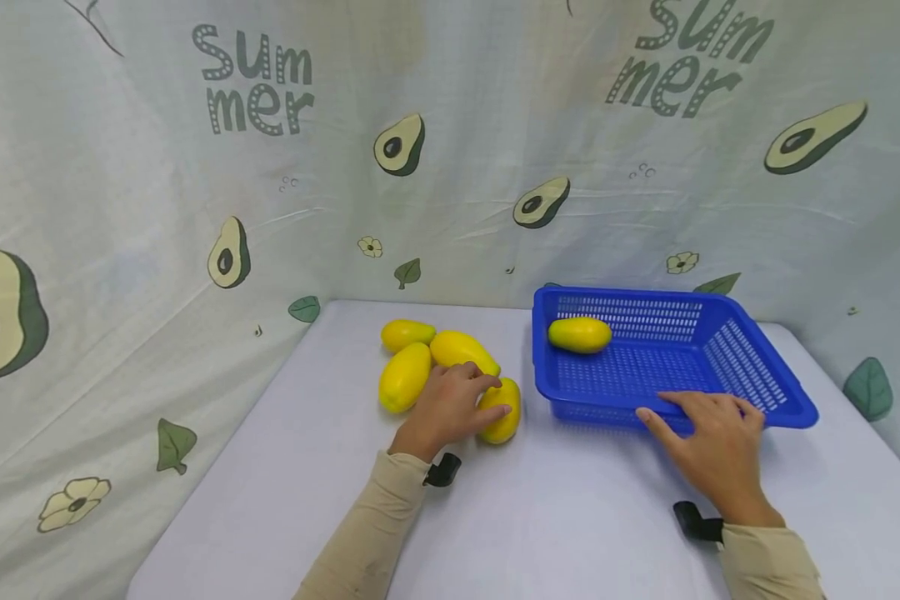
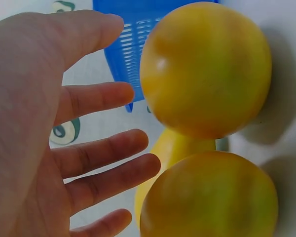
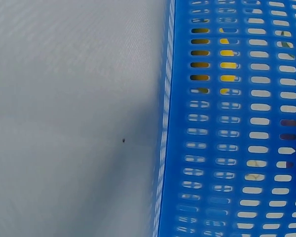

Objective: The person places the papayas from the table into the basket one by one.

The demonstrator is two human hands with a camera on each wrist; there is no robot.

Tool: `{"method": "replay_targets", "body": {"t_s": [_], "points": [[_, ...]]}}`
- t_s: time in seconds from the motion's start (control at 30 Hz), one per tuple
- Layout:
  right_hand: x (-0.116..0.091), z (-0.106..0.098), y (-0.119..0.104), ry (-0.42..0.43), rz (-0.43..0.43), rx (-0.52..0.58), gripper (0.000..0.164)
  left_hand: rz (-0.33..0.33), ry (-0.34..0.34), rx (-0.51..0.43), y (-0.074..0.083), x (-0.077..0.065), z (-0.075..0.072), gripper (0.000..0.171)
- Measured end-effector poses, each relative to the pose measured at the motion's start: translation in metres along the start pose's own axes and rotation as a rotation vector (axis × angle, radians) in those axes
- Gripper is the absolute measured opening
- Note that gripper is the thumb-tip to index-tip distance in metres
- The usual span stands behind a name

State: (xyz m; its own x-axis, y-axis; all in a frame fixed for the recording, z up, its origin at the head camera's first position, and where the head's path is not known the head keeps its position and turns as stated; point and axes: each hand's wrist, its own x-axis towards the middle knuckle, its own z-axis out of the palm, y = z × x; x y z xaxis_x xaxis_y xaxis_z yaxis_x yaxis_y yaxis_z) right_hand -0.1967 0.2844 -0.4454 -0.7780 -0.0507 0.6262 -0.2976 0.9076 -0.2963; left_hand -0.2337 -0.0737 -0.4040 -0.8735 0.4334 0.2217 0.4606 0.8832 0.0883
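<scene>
Fingers of the left hand [image 1: 450,407] are spread, the thumb held apart, just over the nearest yellow fruit [image 1: 504,425] at the centre of the frame; whether they touch it I cannot tell. Three more yellow fruits [image 1: 405,379] lie close together behind and to the left of that hand. Right of centre, the right hand [image 1: 720,450] reaches to the front rim of a blue basket [image 1: 656,315], its thumb apart from its fingers; contact with the rim is unclear. Inside the basket, toward its left end, lies a single yellow fruit [image 1: 580,335]. Black devices [image 1: 442,471] sit at both wrists, below tan sleeves [image 1: 375,525] entering from the lower edge. The white table [image 1: 562,525] fills the lower middle, and a pale cloth [image 1: 465,75] printed with avocados and "summer" hangs across the upper frame.
</scene>
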Motion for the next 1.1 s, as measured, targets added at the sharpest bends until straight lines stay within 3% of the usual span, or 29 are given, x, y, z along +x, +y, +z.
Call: {"method": "replay_targets", "body": {"t_s": [0.23,0.5,1.1], "points": [[-0.003,0.000,0.000,0.006,0.001,0.008,0.052,0.002,-0.021,0.016,0.003,0.000,0.008,0.052],[-0.001,0.000,0.001,0.027,-0.010,0.000,0.051,0.029,0.020,0.002,0.002,0.001,0.014,0.052],[-0.001,0.002,0.001,0.015,-0.014,-0.012,0.052,0.014,0.008,-0.010,0.006,0.000,0.024,0.070]]}}
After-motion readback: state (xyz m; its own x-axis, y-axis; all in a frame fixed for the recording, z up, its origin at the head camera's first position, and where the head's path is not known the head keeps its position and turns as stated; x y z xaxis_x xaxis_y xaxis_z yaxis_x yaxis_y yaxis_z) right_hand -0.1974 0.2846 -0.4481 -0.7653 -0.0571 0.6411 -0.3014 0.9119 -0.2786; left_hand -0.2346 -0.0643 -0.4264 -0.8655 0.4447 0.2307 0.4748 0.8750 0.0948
